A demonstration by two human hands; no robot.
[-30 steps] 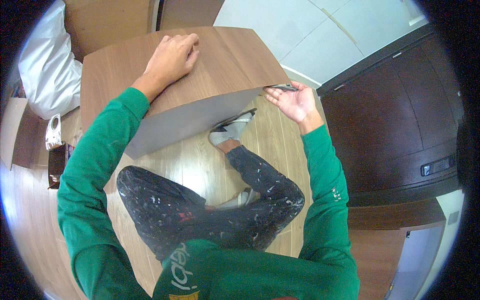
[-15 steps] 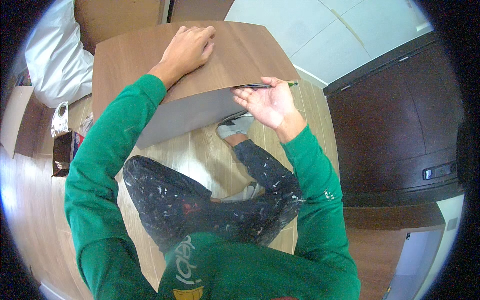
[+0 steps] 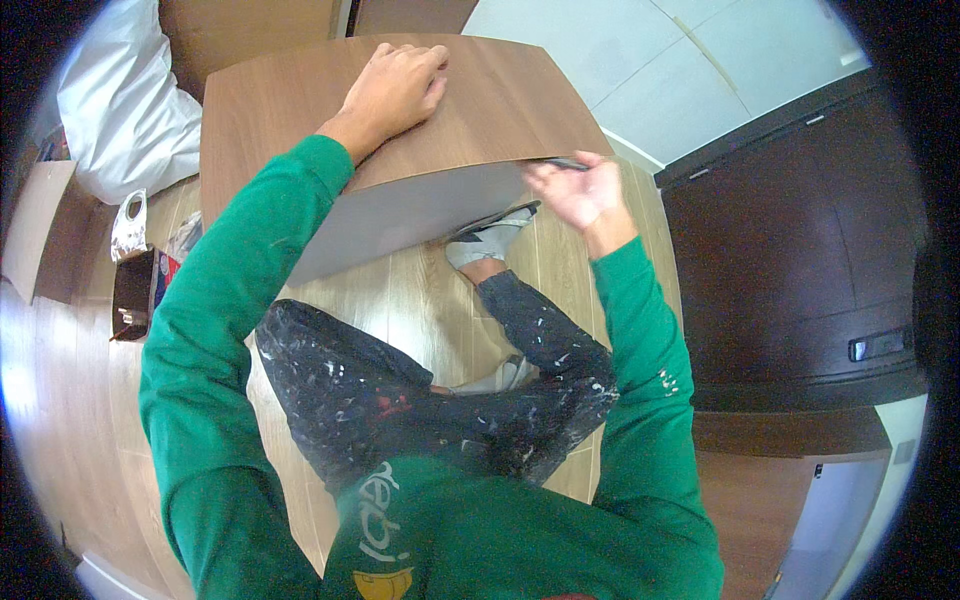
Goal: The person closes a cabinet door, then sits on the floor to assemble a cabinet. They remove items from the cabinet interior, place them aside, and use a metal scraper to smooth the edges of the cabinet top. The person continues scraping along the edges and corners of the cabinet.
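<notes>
A wood-grain panel with curved edges forms the top of a piece of furniture in front of me, above its grey side. My left hand rests on the panel, its fingers curled in a loose fist with nothing visible in them. At the panel's near edge, towards the right corner, my right hand is closed palm up around a slim dark tool. The tool lies along the underside of that edge. Fingers and panel hide most of it, so its kind is not clear.
To the left are a white plastic sack, a roll of tape, a small open box and a brown board. My shoe is beside the grey side. A dark brown door is at the right.
My right hand has slid to the right along the panel's edge with the tool, whose green end no longer shows. My left hand stays at about the same place on the panel.
</notes>
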